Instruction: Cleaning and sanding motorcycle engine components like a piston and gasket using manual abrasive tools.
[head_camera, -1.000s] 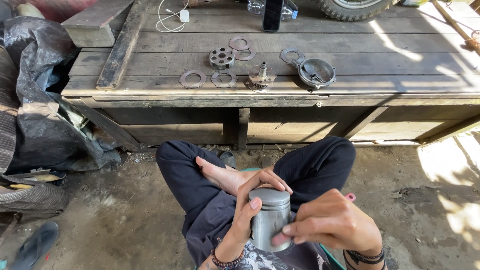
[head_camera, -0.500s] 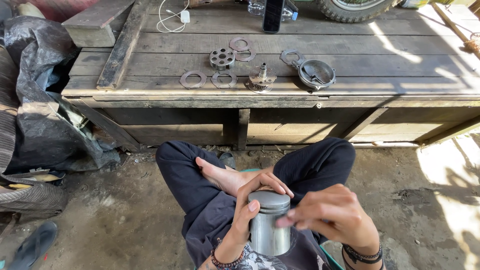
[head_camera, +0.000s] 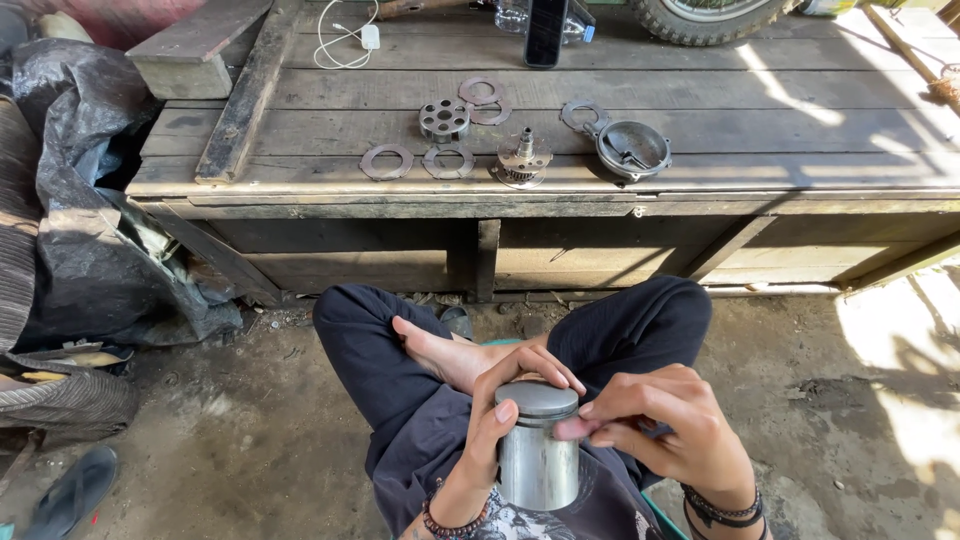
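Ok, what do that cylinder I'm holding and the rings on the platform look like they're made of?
The cylinder looks like bare metal, perhaps aluminium or steel: silvery, smooth, with a soft sheen. The flat rings look like steel with a dull, brownish, rusty surface. The platform is weathered grey wooden planks.

left hand (head_camera: 500, 420) gripping metal cylinder (head_camera: 537, 445), right hand (head_camera: 665, 430) touching rim

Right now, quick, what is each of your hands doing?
Left hand: closed around the metal cylinder, gripping it upright.
Right hand: fingers pinched together at the cylinder's top edge; whether they hold something small cannot be told.
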